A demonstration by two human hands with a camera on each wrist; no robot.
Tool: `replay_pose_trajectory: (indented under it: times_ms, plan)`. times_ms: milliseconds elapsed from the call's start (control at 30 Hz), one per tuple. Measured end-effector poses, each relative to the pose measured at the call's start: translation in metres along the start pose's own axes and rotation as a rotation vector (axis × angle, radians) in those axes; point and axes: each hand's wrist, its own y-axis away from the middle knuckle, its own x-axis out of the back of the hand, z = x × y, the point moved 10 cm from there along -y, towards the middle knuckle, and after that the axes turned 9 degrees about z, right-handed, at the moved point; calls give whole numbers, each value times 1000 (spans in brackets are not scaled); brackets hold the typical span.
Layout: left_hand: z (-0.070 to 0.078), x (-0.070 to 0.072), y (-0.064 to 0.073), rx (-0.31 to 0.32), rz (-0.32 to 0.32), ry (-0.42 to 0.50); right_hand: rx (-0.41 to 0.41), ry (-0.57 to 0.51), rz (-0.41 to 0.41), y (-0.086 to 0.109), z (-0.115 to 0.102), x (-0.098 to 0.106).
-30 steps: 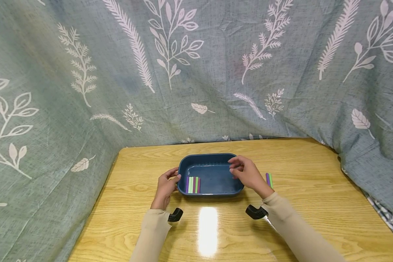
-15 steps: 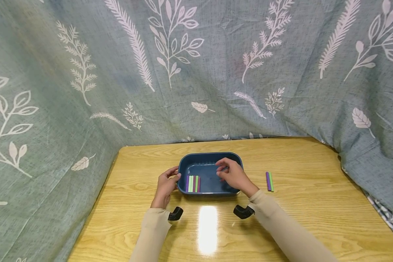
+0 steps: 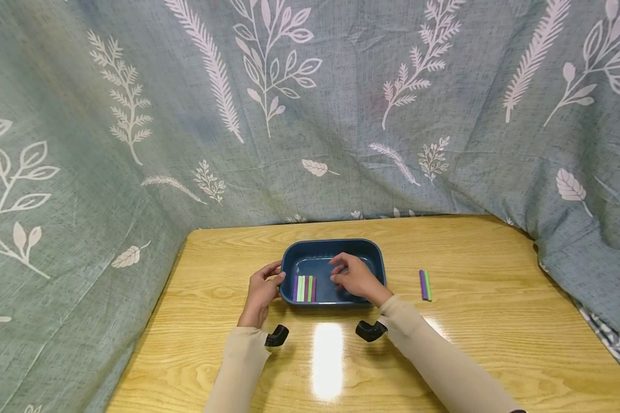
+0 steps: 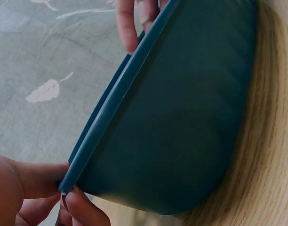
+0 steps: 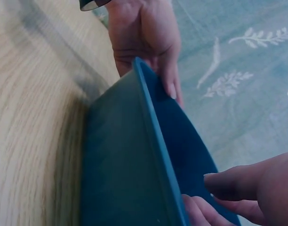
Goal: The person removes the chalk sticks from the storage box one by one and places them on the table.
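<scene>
A dark blue rectangular tray (image 3: 330, 305) stands on the table. My left hand (image 3: 261, 292) grips its left end; in the left wrist view the thumb (image 4: 43, 178) and fingers pinch the rim. Inside, at the near left, a row of short coloured sticks (image 3: 305, 288) lies side by side in purple, pale green, maroon and green. My right hand (image 3: 359, 278) is over the tray's right half, its fingers bent and reaching down inside. Whether anything is between those fingertips is hidden in the head view and unclear in the right wrist view.
On the wooden table (image 3: 470, 269), right of the tray, lie a purple stick (image 3: 423, 285) and a green stick (image 3: 428, 285) side by side. A leaf-patterned cloth (image 3: 341, 115) hangs behind and at both sides. Each wrist wears a black camera mount (image 3: 370, 331).
My right hand has moved left from the tray's right end to over its inside, uncovering the two sticks on the table. My left hand has stayed at the left rim.
</scene>
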Motion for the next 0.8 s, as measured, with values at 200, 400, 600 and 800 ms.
replay_pose_trajectory:
  times_ms: [200, 400, 600, 800]
  plan:
    - [1, 0, 0, -1, 4, 1, -35, 18, -31, -4, 5, -12]
    - [1, 0, -1, -3, 6, -1, -89, -36, -97, -5, 8, -27]
    - [1, 1, -1, 0, 13, -1, -144, -104, -131, -6, 13, -39]
    - [0, 1, -2, 5, 17, 0, -159, -105, -151, -9, 18, -47]
